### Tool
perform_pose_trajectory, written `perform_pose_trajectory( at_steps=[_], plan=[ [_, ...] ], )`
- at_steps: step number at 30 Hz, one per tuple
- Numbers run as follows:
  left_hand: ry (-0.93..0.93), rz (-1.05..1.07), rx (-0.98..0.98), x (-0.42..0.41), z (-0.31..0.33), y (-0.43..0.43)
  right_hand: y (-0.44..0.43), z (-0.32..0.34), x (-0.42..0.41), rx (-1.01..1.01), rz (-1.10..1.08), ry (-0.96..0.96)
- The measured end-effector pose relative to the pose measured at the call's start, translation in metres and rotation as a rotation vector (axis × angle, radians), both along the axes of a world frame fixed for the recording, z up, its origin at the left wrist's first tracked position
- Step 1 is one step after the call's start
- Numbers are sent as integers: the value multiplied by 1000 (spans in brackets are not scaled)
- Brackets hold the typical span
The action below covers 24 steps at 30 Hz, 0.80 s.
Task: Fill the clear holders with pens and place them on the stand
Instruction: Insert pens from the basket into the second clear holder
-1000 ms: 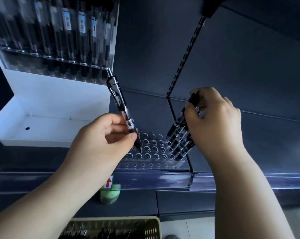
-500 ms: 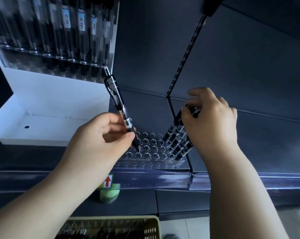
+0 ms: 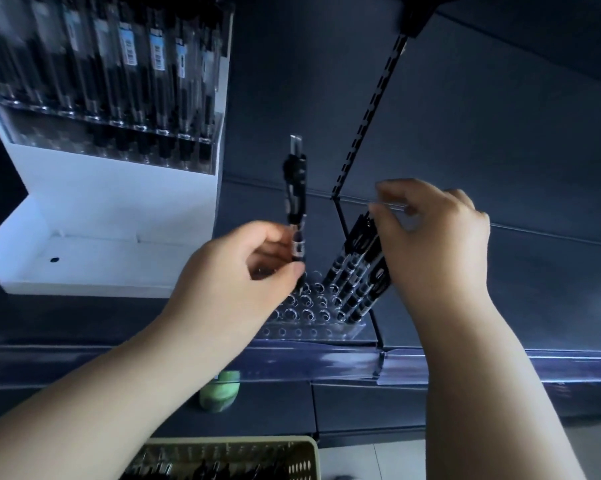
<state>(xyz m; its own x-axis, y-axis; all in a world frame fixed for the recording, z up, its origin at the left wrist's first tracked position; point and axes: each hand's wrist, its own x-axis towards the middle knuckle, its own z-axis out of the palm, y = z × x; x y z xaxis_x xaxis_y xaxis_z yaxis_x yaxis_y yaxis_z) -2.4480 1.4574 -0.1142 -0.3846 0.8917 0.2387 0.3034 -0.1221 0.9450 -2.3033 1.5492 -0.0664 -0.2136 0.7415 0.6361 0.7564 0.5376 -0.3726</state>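
Note:
A clear holder point(image 3: 309, 306) with rows of round holes sits on the dark shelf. Several black pens point(image 3: 358, 271) stand leaning in its right-hand holes. My left hand point(image 3: 236, 282) pinches one black pen point(image 3: 296, 202) by its lower barrel, nearly upright, tip over the holder's left holes. My right hand point(image 3: 430, 237) is at the tops of the standing pens, fingers curled with thumb and forefinger close together by one pen's top. A white stand point(image 3: 112, 209) at the left carries a full clear holder of pens point(image 3: 126, 81) on its upper step.
A yellowish perforated basket point(image 3: 302, 459) with more pens is at the bottom edge. A green object point(image 3: 219, 393) lies under the shelf lip. A slotted black divider point(image 3: 371, 109) rises behind the holder. The stand's lower step point(image 3: 84, 258) is bare white.
My left hand has swung its pen from a left-leaning tilt to nearly upright and shifted it right over the holder. My right hand stays at the tops of the standing pens.

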Motion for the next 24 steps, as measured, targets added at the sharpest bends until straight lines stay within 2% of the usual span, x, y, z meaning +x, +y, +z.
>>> perform_pose_trajectory(
  at_steps=[7,15,24],
  plan=[
    [154,-29,-12,28,-6,49,-4,8,10,-69,52,114],
    [396,-55,-219,35,-23,64,2,15,23,-105,53,173],
    [454,25,-222,39,-21,67,2,17,26,-144,61,209]
  ],
)
